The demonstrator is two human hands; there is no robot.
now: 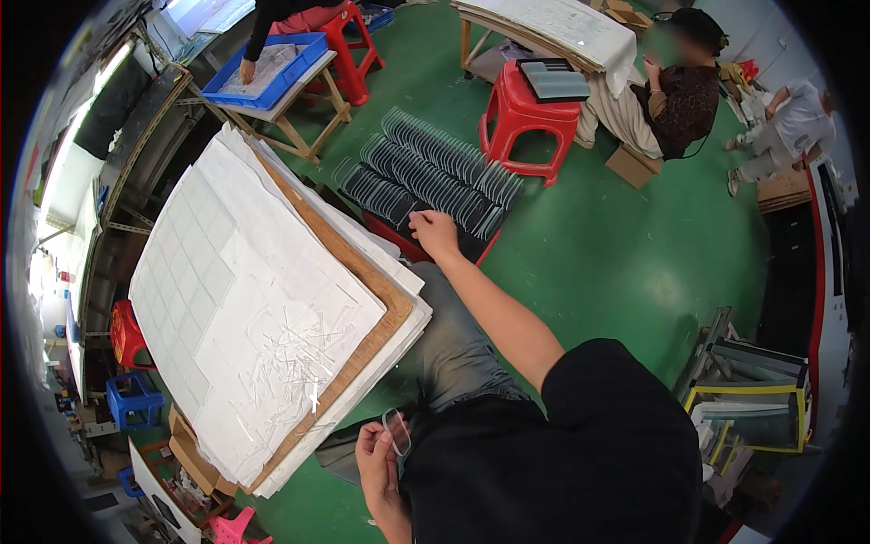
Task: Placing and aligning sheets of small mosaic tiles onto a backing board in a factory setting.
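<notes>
Near my body, my left hand [379,453] pinches a small clear glass panel [397,430] with rounded corners, tilted upright. My right arm stretches forward, and my right hand [435,234] is at the near end of a dark rack [471,247] where several rows of similar thin glass panels [435,168] stand on edge. Its fingers are drawn together there; whether a panel is between them is too small to tell. To the left lies a board stacked with white sheets [263,263], with a grid of flat clear panels [181,263] and a heap of thin clear strips [299,363] on top.
Beyond the rack stands a red stool [530,118] bearing a dark tray of panels [553,80]. A blue tray [267,72] with a person's hand in it is at far left. Another person [684,91] sits at far right, one stands behind. Framed panes [752,408] lean at right.
</notes>
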